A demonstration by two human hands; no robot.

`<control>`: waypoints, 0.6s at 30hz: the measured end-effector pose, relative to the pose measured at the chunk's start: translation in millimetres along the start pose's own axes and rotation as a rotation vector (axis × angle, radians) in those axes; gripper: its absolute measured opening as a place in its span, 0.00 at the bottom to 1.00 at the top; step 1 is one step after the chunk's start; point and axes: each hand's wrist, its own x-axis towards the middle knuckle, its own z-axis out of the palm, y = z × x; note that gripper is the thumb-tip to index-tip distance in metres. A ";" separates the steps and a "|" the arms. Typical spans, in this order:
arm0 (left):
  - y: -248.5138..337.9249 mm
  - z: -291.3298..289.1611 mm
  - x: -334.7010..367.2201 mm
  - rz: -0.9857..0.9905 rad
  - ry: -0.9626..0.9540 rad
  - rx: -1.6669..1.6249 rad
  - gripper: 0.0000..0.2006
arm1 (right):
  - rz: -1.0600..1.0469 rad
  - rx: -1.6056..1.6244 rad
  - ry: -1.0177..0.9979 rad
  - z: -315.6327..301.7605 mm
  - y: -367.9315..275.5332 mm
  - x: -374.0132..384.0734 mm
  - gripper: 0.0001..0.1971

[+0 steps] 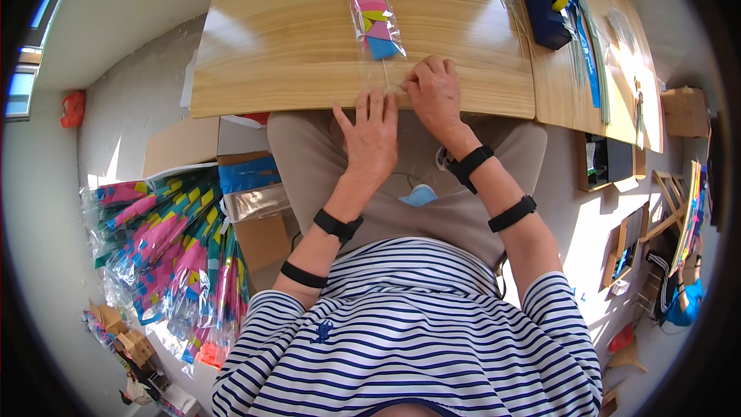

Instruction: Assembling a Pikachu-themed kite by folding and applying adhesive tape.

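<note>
Okay, so from my end: the clear plastic sleeve point(374, 11) with a folded multicoloured piece inside lies on the desk point(278, 54), straight out on the far side of both hands. Its long axis runs far to near, near end drifting slightly right. A thin pale stick point(387, 73) shows at that near end, pointing into the gap between the hands, so neither one's clearly nearer. The left hand point(373, 139) sits just left of it, grip fairly wide, fingers spread and laid down by the desk's near edge. The right hand point(436, 99) is just right, grip narrow, thumb and fingers curled; the film's so see-through there that I can't tell if they're pinching it.
</note>
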 end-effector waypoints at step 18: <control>-0.5 5.1 0.9 -0.008 0.015 -0.040 0.43 | -0.164 0.005 -0.027 -33.6 -11.7 -24.7 0.19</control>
